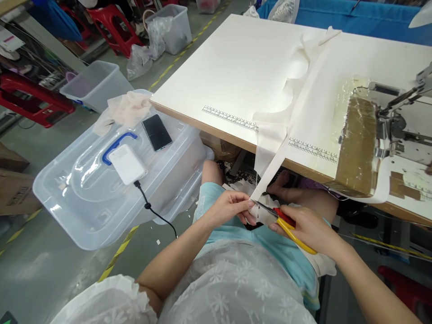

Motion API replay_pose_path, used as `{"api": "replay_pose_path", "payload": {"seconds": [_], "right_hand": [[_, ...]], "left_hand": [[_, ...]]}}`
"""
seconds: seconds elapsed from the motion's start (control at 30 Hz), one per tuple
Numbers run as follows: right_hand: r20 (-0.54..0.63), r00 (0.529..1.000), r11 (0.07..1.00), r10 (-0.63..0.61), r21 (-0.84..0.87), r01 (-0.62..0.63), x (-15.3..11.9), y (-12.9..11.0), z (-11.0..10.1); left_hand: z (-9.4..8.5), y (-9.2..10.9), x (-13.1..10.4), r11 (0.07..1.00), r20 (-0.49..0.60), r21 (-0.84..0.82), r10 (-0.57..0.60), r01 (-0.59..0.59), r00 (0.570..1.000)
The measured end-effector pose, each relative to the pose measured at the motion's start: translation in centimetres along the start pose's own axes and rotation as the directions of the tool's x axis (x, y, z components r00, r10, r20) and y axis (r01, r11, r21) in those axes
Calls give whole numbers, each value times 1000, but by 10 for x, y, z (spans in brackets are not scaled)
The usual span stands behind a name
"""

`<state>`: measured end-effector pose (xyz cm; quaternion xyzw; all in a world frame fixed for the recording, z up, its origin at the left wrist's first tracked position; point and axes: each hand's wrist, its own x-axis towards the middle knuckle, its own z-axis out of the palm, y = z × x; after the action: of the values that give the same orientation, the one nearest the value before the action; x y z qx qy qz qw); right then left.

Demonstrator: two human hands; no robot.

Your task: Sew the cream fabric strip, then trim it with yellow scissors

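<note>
Over my lap, my left hand (234,208) pinches the lower end of a long cream fabric strip (270,174). The strip runs up over the table's front edge and across the white tabletop, with a wavy cream fabric piece (277,128) along it. In my right hand (305,227) is a pair of scissors (286,225) with yellow and red handles. Their blades point left and reach the strip's end beside my left fingertips. Whether the blades are parted I cannot make out. Cream fabric scraps (268,213) lie on my lap below the hands.
A sewing machine (391,130) stands on the right of the white table (216,67), which has printed rulers. At left, a lidded clear bin (84,193) carries a phone (157,132), a white power bank (128,164) with a cable, and thin fabric (130,108). Red stools (111,27) stand beyond.
</note>
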<state>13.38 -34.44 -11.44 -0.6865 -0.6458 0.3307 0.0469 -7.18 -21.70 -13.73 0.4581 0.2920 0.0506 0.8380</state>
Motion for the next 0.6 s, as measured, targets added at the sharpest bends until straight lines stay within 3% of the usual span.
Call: {"api": "replay_pose_path", "payload": {"seconds": [0.2, 0.3, 0.33, 0.4, 0.47, 0.5, 0.53, 0.6], "right_hand": [[-19, 1000, 998, 25, 57, -24, 7, -3, 3], [-29, 997, 996, 70, 59, -68, 2, 3, 11], [-26, 996, 994, 80, 77, -78, -1, 6, 16], [-13, 996, 985, 87, 152, -84, -8, 11, 26], [-6, 996, 966, 89, 242, -85, -16, 16, 38], [-8, 996, 957, 93, 278, -87, -20, 17, 42], [-15, 995, 948, 98, 305, -89, -23, 18, 46], [-38, 993, 937, 108, 339, -88, -30, 20, 51]], "left_hand": [[-1, 0, -1, 997, 6, 79, -1, 0, 1000], [-2, 6, -7, 943, -73, 326, 88, -59, 993], [-2, 10, -9, 884, -135, 453, 197, -116, 971], [2, 21, -7, 678, -193, 695, 495, -238, 847], [9, 32, 3, 434, -113, 845, 716, -312, 689], [13, 37, 10, 330, -55, 886, 771, -325, 635], [17, 41, 19, 247, -6, 915, 798, -318, 603], [23, 43, 37, 159, 31, 952, 799, -262, 600]]}}
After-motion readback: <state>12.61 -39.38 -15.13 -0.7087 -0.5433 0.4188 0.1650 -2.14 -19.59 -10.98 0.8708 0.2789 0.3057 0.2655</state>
